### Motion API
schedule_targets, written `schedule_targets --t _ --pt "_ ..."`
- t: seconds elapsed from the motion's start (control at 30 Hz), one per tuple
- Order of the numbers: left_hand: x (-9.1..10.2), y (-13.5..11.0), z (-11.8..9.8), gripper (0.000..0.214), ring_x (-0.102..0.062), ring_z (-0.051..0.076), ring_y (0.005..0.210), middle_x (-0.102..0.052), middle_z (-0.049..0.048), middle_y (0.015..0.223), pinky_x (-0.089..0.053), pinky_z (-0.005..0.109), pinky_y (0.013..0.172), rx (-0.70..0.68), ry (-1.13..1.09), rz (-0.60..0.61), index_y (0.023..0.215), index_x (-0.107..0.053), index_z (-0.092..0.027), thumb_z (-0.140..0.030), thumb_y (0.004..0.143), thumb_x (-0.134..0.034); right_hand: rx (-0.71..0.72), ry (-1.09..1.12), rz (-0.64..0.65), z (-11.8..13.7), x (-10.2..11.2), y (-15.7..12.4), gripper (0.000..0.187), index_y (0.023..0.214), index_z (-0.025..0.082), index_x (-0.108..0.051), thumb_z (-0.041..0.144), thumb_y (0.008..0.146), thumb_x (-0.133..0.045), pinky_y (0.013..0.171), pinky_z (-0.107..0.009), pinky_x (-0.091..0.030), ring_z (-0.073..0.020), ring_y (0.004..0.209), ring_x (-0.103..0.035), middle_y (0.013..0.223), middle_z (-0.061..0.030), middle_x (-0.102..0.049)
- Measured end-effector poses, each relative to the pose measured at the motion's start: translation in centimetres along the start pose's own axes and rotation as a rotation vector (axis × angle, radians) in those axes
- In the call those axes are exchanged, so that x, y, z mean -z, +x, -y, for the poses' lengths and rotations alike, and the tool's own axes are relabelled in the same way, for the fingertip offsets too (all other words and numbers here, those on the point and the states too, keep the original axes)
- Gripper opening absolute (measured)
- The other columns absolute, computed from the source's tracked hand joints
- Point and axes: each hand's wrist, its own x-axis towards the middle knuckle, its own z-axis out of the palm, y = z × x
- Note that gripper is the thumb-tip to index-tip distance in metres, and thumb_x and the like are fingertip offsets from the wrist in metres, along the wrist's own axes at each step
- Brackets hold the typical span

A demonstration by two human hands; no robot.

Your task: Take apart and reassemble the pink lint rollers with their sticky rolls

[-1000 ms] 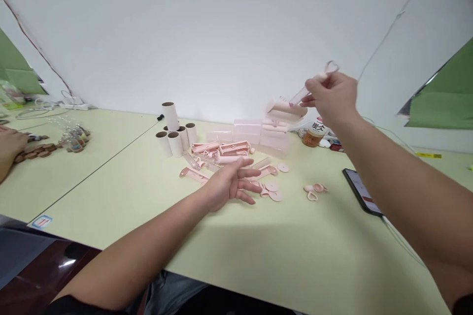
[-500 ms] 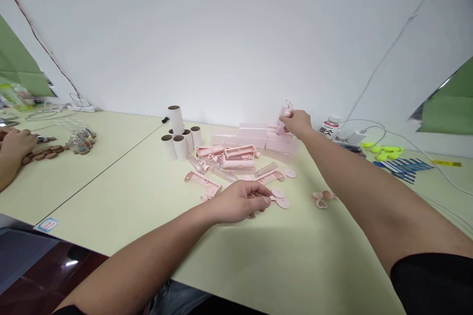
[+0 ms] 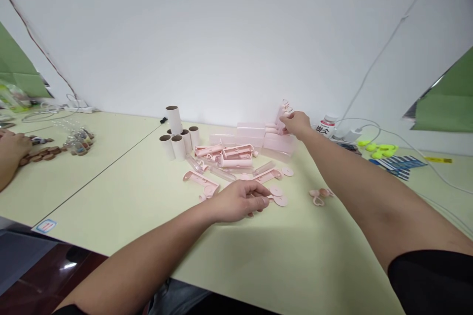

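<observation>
My right hand (image 3: 296, 124) reaches to the wall, fingers pinched on a pale pink upright piece (image 3: 286, 117) with a loop at its top. Similar pink pieces stand or lie beside it, by translucent pink boxes (image 3: 278, 142). Low over the table's middle, my left hand (image 3: 244, 200) has loosely bent fingers, thumb apart, and nothing visible in it. Pink discs (image 3: 280, 200) lie at its fingertips. Behind it are pink half-shells (image 3: 237, 160) and clear tubes (image 3: 222, 173) in a loose pile. Heart-shaped pink pieces (image 3: 318, 201) lie under my right forearm.
White cardboard tubes (image 3: 178, 147) stand left of the pile, one stacked on top. A white bottle (image 3: 327, 126), a charger with cables (image 3: 351, 134) and yellow-green items (image 3: 382, 150) are at the right. Another person's hand (image 3: 15, 150) is at the far left, near brown discs (image 3: 44, 153).
The pink piece in my right hand now stands closer against the other pieces by the wall. My left hand has stayed in place. The view has shifted slightly.
</observation>
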Motion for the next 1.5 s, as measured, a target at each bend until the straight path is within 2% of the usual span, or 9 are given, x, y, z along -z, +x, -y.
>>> schedule_targets --t 0.17,0.27,0.43,0.63,0.97,1.13,1.27,1.4,1.5 --pt "0.3 0.0 0.2 0.034 -0.06 0.014 0.079 -0.064 0.0038 0.092 -0.05 0.029 0.071 -0.041 0.018 -0.027 0.109 -0.066 -0.019 -0.044 0.086 -0.065 0.03 0.003 0.008 -0.9 0.5 0.0 0.038 0.109 0.012 -0.061 0.038 0.083 -0.068 0.056 -0.032 -0.055 -0.0197 0.058 -0.068 0.082 -0.0118 -0.071" --pt "0.5 -0.1 0.2 0.035 -0.059 0.014 0.08 -0.065 0.0037 0.092 -0.049 0.029 0.072 -0.049 0.068 -0.045 0.111 -0.066 -0.02 -0.046 0.087 -0.064 0.079 -0.033 -0.067 -1.9 1.6 -0.7 0.045 0.115 0.017 -0.058 0.046 0.083 -0.065 0.066 -0.037 -0.054 -0.0232 0.075 -0.068 0.102 -0.0138 -0.07" --pt "0.2 -0.3 0.0 0.035 -0.06 0.014 0.078 -0.067 0.0031 0.091 -0.047 0.027 0.071 -0.055 0.176 -0.027 0.11 -0.067 -0.02 -0.045 0.086 -0.063 0.175 -0.089 -0.123 -3.2 3.5 -3.4 0.031 0.103 0.021 -0.062 0.045 0.084 -0.057 0.078 -0.04 -0.05 -0.0257 0.089 -0.064 0.108 -0.0113 -0.068" --pt "-0.3 -0.6 0.0 0.033 -0.059 0.013 0.074 -0.066 0.0015 0.086 -0.044 0.025 0.07 -0.055 0.246 0.034 0.109 -0.067 -0.019 -0.043 0.088 -0.061 0.211 -0.116 0.058 -6.1 5.7 -8.0 0.03 0.098 0.02 -0.067 0.044 0.082 -0.059 0.075 -0.037 -0.05 -0.0249 0.087 -0.064 0.099 -0.0087 -0.072" --pt "-0.2 -0.5 0.3 0.043 -0.063 0.017 0.086 -0.069 0.006 0.104 -0.048 0.028 0.075 -0.031 0.327 0.057 0.118 -0.065 -0.019 -0.049 0.088 -0.059 -0.05 -0.168 0.313 -12.4 9.4 -15.3 0.025 0.098 0.025 -0.071 0.036 0.077 -0.064 0.067 -0.034 -0.052 -0.0255 0.081 -0.069 0.089 -0.0057 -0.076" --pt "-0.1 -0.9 0.2 0.041 -0.066 0.02 0.089 -0.071 0.0066 0.11 -0.049 0.029 0.074 -0.028 0.516 0.086 0.118 -0.066 -0.02 -0.045 0.086 -0.058 0.016 -0.196 0.383 -12.1 8.1 -17.3 0.04 0.111 0.023 -0.068 0.048 0.081 -0.062 0.076 -0.035 -0.053 -0.0265 0.091 -0.07 0.108 -0.0078 -0.074" --pt "0.1 -1.3 -0.5 0.04 -0.067 0.022 0.086 -0.072 0.0078 0.108 -0.048 0.031 0.074 -0.102 0.688 0.093 0.12 -0.066 -0.02 -0.04 0.086 -0.057 0.232 -0.321 0.314 -10.9 5.2 -19.0 0.058 0.132 0.018 -0.058 0.056 0.088 -0.053 0.088 -0.043 -0.052 -0.0318 0.103 -0.066 0.124 -0.0165 -0.066" --pt "2.4 -1.7 -2.0 0.036 -0.066 0.025 0.092 -0.071 0.0085 0.114 -0.048 0.034 0.078 -0.197 0.867 -0.092 0.12 -0.066 -0.022 -0.038 0.089 -0.052 0.429 -0.493 0.222 -10.4 2.4 -20.9 0.065 0.142 0.018 -0.049 0.058 0.092 -0.045 0.103 -0.055 -0.042 -0.0403 0.129 -0.048 0.142 -0.02 -0.053" --pt "5.7 -2.9 -3.0 0.034 -0.065 0.024 0.092 -0.07 0.0079 0.113 -0.049 0.034 0.076 -0.101 0.951 -0.268 0.117 -0.065 -0.023 -0.036 0.092 -0.046 0.485 -0.49 0.259 -10.3 1.3 -21.3 0.064 0.144 0.016 -0.047 0.057 0.095 -0.039 0.107 -0.054 -0.039 -0.0393 0.136 -0.042 0.147 -0.0206 -0.047"
